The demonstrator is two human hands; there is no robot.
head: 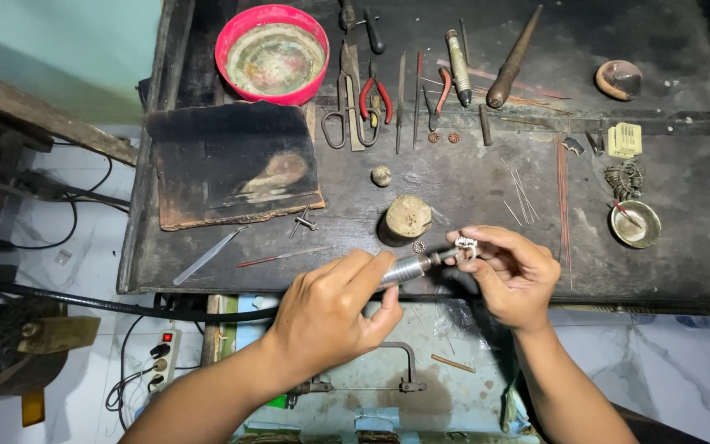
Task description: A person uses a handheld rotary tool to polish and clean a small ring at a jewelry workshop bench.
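Head view: ring (466, 244) betw right fingers (486, 247), handpiece (408, 267) tip touching.

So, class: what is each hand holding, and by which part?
Left hand grips a metal rotary handpiece around its barrel; right hand pinches a small silver piece at its edges.

left hand (330, 316): wrapped around a silver rotary handpiece (408, 267)
right hand (513, 275): pinching a small silver ring (465, 244) at the handpiece tip
just beyond the grip: round wooden block (407, 218)
far beyond: red bowl (272, 53), pliers (375, 100)
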